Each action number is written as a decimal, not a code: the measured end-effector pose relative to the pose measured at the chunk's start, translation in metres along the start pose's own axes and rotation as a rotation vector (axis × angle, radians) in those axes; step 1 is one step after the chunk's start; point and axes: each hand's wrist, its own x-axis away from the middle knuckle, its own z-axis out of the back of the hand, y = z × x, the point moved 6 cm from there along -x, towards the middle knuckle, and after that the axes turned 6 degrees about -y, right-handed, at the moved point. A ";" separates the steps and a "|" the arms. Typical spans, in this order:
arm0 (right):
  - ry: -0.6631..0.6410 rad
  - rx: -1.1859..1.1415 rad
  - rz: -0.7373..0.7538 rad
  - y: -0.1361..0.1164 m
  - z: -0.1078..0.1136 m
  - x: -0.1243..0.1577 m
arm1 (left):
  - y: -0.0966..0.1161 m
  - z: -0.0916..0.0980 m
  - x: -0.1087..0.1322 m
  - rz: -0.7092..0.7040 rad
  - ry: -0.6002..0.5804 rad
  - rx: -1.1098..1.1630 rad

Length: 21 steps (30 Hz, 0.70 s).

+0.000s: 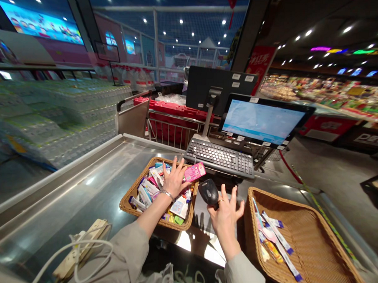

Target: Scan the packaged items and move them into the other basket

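Note:
My left hand [174, 178] hovers over a wicker basket [127, 197] full of small packets, pinching a pink packet [194, 171] between thumb and fingers. The other fingers of that hand are spread. My right hand [225, 212] holds a black barcode scanner [208, 191] with the thumb side, its remaining fingers fanned upward. The pink packet sits just above and left of the scanner's head. Both sleeves are grey.
A second wicker basket [312, 247] at right holds a few long packets [277, 241]. Behind stand a keyboard [221, 156], a lit touchscreen [262, 121] and a customer display. A power strip with white cable [81, 247] lies at lower left on the steel counter [90, 183].

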 end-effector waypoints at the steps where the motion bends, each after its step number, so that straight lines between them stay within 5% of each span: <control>1: 0.002 -0.001 0.002 0.000 0.000 0.000 | 0.001 -0.001 0.000 -0.002 -0.003 -0.002; 21: -0.028 -0.053 0.041 -0.006 0.000 0.002 | 0.014 -0.007 -0.004 -0.033 -0.020 -0.004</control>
